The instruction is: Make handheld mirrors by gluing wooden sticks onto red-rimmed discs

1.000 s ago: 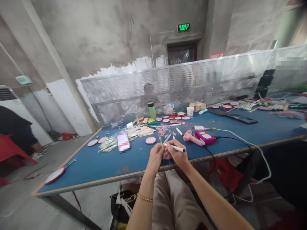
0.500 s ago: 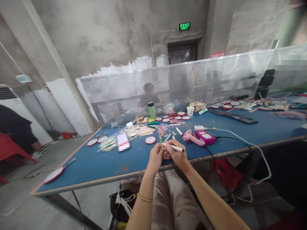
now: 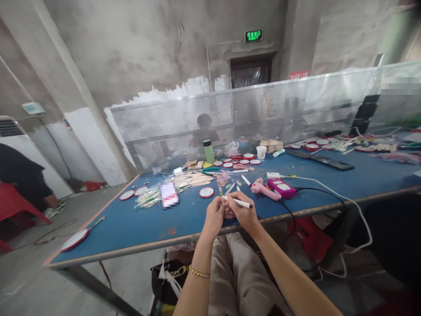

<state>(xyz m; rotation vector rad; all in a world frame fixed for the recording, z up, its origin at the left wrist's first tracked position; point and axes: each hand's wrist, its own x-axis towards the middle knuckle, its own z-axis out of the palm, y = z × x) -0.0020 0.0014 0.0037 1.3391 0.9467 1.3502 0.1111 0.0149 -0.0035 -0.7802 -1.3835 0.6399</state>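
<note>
Both your hands are over the near edge of the worktop (image 3: pixel 138 228), close together. Your left hand (image 3: pixel 216 212) is curled nearly closed, thumb and fingers pinching the lower end of a narrow coloured strip (image 3: pixel 221 191); the strip points towards the far edge, its base hidden by your fingers. Your right hand (image 3: pixel 244 211) is closed in a writing grip on a white marker pen (image 3: pixel 241 202), dark end to the right, other end at the left fingertips — whether the tip touches the strip, cannot tell.

Just beyond your hands lie more pens (image 3: pixel 230 188) and a heap of small coloured loops (image 3: pixel 224 178). To their right, a pink glue gun (image 3: pixel 265 189) lies beside a purple box (image 3: pixel 282 188). To the left, a single red-rimmed disc (image 3: pixel 206 192) lies flat; pale wooden sticks (image 3: pixel 199 179) are spread beyond it. Towards the far edge stand a green bottle (image 3: pixel 208 152) and a white cup (image 3: pixel 261 152), further rimmed discs between them. At the near left corner — one red-rimmed disc with a handle (image 3: pixel 75 240).
</note>
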